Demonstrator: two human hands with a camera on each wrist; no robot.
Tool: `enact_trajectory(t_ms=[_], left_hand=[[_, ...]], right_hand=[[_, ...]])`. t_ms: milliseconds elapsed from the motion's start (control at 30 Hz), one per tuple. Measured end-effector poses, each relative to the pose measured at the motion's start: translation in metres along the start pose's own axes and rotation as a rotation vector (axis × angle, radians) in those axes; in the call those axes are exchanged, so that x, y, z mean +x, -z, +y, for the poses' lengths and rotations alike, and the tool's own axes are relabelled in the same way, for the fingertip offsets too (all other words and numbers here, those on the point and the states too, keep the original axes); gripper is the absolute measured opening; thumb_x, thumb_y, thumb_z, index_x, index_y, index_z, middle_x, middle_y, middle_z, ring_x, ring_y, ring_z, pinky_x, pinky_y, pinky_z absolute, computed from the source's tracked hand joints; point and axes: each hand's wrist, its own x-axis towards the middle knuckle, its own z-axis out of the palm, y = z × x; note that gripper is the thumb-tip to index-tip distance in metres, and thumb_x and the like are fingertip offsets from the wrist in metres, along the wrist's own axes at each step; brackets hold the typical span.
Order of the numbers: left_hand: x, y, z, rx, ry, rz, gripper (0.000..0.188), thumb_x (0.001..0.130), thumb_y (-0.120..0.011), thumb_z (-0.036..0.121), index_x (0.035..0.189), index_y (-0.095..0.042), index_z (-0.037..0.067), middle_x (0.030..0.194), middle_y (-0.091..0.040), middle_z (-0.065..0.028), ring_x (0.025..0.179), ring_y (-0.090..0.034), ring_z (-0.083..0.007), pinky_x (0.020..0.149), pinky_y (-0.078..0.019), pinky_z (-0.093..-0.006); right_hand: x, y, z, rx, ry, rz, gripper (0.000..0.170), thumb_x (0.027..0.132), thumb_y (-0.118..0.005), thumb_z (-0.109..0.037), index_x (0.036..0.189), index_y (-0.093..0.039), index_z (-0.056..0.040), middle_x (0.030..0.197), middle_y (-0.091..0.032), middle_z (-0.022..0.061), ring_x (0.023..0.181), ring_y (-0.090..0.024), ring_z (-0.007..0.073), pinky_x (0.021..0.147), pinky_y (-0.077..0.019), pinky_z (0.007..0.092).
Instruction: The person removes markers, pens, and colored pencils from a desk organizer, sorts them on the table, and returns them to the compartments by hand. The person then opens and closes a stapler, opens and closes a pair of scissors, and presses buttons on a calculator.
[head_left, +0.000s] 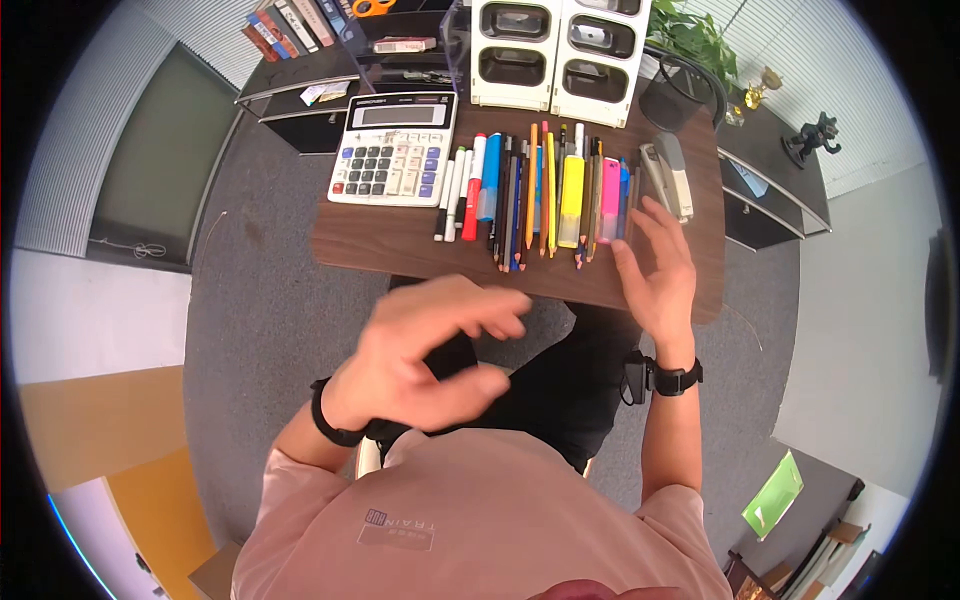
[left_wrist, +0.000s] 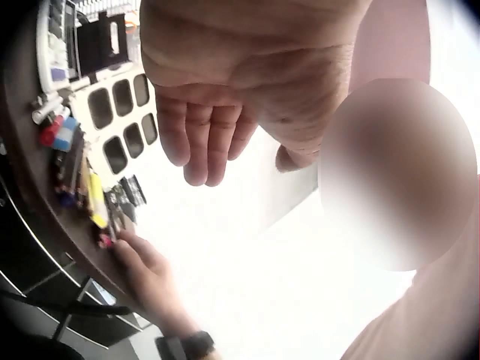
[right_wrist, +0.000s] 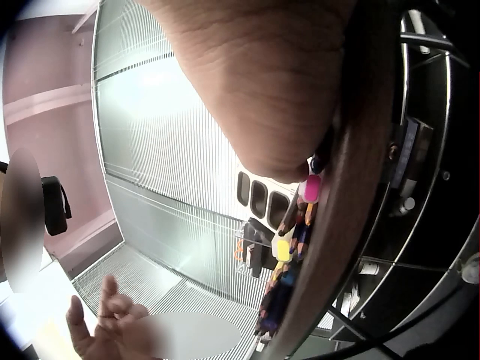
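Note:
My left hand [head_left: 425, 350] hangs in the air over my lap, blurred, its fingers loosely bent around nothing; the left wrist view shows its bare palm [left_wrist: 247, 67]. At the table's right side, my right hand [head_left: 660, 275] rests with fingers stretched forward. Its thumb tip lies right by the lower ends of a pink highlighter [head_left: 609, 195] and a blue pen [head_left: 624, 190]. The fingertips reach toward a grey stapler [head_left: 672, 170]. Left of that hand runs a row of pencils [head_left: 530, 200], a yellow highlighter [head_left: 571, 195], a blue highlighter [head_left: 489, 180] and several markers [head_left: 472, 190].
A white calculator [head_left: 393, 150] lies left of the row. Behind stand white drawer units [head_left: 553, 60], a black mesh pen holder [head_left: 672, 95] and a dark clear-sided organizer [head_left: 400, 60]. The table's front edge [head_left: 420, 268] faces my lap.

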Motion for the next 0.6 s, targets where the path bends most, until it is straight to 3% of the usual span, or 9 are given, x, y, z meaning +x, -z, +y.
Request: enact_trajectory(t_ms=[133, 200, 233, 300, 333, 400, 433, 500, 600], left_hand=[[0.021, -0.018, 0.025, 0.004, -0.152, -0.111, 0.042, 0.084, -0.088, 0.008, 0.125, -0.082, -0.001, 0.104, -0.083, -0.0134, 0.090, -0.080, -0.0352, 0.076, -0.0629, -0.0387], [0.033, -0.029, 0.033, -0.059, -0.362, -0.104, 0.033, 0.082, -0.089, 0.004, 0.113, -0.082, 0.001, 0.095, -0.078, -0.0101, 0.084, -0.078, -0.0319, 0.071, -0.0600, -0.0367], [0.039, -0.029, 0.038, -0.053, -0.350, -0.098, 0.033, 0.082, -0.089, 0.004, 0.113, -0.082, 0.001, 0.095, -0.078, -0.0101, 0.084, -0.078, -0.0319, 0.071, -0.0600, -0.0367], [0.052, -0.030, 0.048, -0.023, -0.548, -0.087, 0.023, 0.079, -0.090, 0.000, 0.097, -0.077, 0.005, 0.086, -0.068, -0.0060, 0.073, -0.070, -0.0273, 0.059, -0.0514, -0.0363], [0.057, -0.030, 0.052, -0.024, -0.545, -0.085, 0.023, 0.079, -0.090, 0.000, 0.097, -0.077, 0.005, 0.086, -0.068, -0.0060, 0.073, -0.070, -0.0273, 0.059, -0.0514, -0.0363], [0.066, -0.032, 0.058, -0.094, -0.627, 0.032, 0.027, 0.076, -0.091, -0.001, 0.083, -0.066, 0.008, 0.082, -0.062, -0.0037, 0.065, -0.062, -0.0253, 0.051, -0.0400, -0.0357], [0.067, -0.035, 0.062, -0.098, -0.632, 0.029, 0.027, 0.076, -0.091, -0.001, 0.083, -0.066, 0.008, 0.082, -0.062, -0.0037, 0.065, -0.062, -0.0253, 0.051, -0.0400, -0.0357], [0.065, -0.038, 0.069, -0.113, -0.642, 0.130, 0.022, 0.075, -0.078, 0.013, 0.082, -0.060, 0.003, 0.079, -0.052, -0.0065, 0.059, -0.053, -0.0211, 0.048, -0.0405, -0.0333], [0.065, -0.039, 0.070, -0.091, -0.676, 0.150, 0.022, 0.075, -0.079, 0.012, 0.082, -0.060, 0.004, 0.079, -0.053, -0.0067, 0.059, -0.053, -0.0210, 0.048, -0.0403, -0.0331]], right_hand=[[0.000, 0.000, 0.002, 0.031, 0.037, -0.011, 0.044, 0.102, -0.087, -0.023, 0.141, -0.079, -0.0030, 0.157, -0.072, 0.0211, 0.142, -0.071, 0.0437, 0.116, -0.0575, 0.0485], [0.001, 0.000, 0.004, 0.016, 0.050, -0.007, 0.045, 0.103, -0.086, -0.023, 0.142, -0.078, -0.0027, 0.157, -0.071, 0.0219, 0.142, -0.071, 0.0438, 0.116, -0.0576, 0.0480], [0.001, -0.001, 0.004, 0.016, 0.048, -0.010, 0.044, 0.104, -0.085, -0.023, 0.143, -0.078, -0.0028, 0.158, -0.071, 0.0217, 0.142, -0.070, 0.0434, 0.117, -0.0572, 0.0476], [0.001, -0.001, 0.003, 0.019, 0.041, -0.018, 0.044, 0.104, -0.085, -0.023, 0.143, -0.078, -0.0028, 0.158, -0.071, 0.0215, 0.142, -0.070, 0.0433, 0.117, -0.0571, 0.0475], [0.001, -0.001, 0.003, 0.016, 0.031, -0.017, 0.044, 0.105, -0.084, -0.024, 0.143, -0.078, -0.0028, 0.158, -0.071, 0.0214, 0.142, -0.070, 0.0431, 0.117, -0.0570, 0.0475], [0.000, 0.000, 0.003, 0.004, 0.021, -0.013, 0.044, 0.105, -0.084, -0.024, 0.143, -0.078, -0.0029, 0.158, -0.071, 0.0212, 0.143, -0.070, 0.0428, 0.117, -0.0567, 0.0475], [-0.001, 0.001, 0.001, 0.021, 0.016, -0.017, 0.045, 0.105, -0.084, -0.024, 0.143, -0.078, -0.0028, 0.159, -0.070, 0.0212, 0.142, -0.070, 0.0428, 0.117, -0.0567, 0.0475], [0.000, 0.002, 0.000, 0.042, 0.016, -0.015, 0.045, 0.105, -0.084, -0.025, 0.143, -0.078, -0.0028, 0.159, -0.070, 0.0213, 0.142, -0.070, 0.0427, 0.117, -0.0566, 0.0474], [0.002, 0.001, 0.002, 0.040, 0.017, -0.026, 0.045, 0.105, -0.084, -0.024, 0.143, -0.078, -0.0025, 0.159, -0.070, 0.0215, 0.142, -0.070, 0.0427, 0.117, -0.0565, 0.0473]])
